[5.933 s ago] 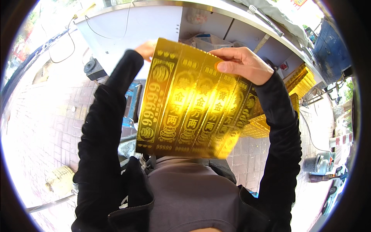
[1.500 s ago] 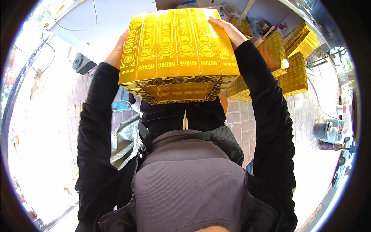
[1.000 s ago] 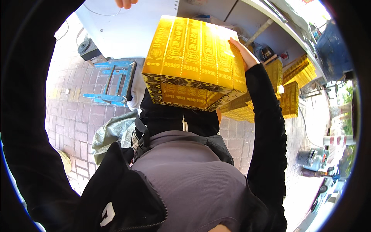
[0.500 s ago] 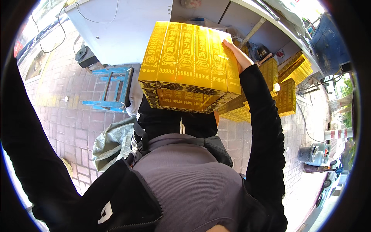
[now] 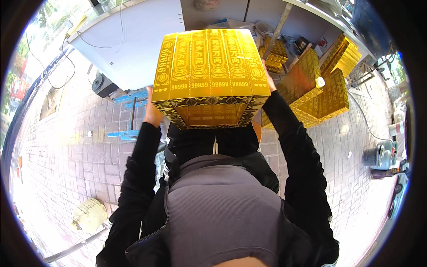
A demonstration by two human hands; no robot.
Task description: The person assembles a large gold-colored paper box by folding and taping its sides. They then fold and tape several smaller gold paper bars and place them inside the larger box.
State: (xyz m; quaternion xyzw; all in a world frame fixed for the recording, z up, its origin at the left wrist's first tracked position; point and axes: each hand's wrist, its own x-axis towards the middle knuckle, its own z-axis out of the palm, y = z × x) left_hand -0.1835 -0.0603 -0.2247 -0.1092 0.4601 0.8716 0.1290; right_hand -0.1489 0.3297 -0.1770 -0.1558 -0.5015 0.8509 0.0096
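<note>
1. At left, saw a blue-painted, stool-like frame (image 5: 122, 134) on pinkish brick paving (image 5: 95, 164), partly hidden by the left grip (image 5: 153, 113).
2. Brought the left grip back from out of view within the last half second; clasped it against the lower left side of the shiny gold paper box (image 5: 209, 66) with black-patterned edging.
3. Held the box above the black-clad lap (image 5: 195, 140), open end toward the ribbed grey top (image 5: 222, 196); turned it squarer to the body than half a second ago. Probably made the hold steadier, with support on both sides instead of one.
4. Moved the right grip (image 5: 268, 79) from the upper right edge down the right side, clasping the box there; could not tell the exact finger spread, mostly hidden.
5. At far right, left the pile of gold boxes (image 5: 307, 82) undisturbed, just beyond the black right sleeve (image 5: 291, 138).
</note>
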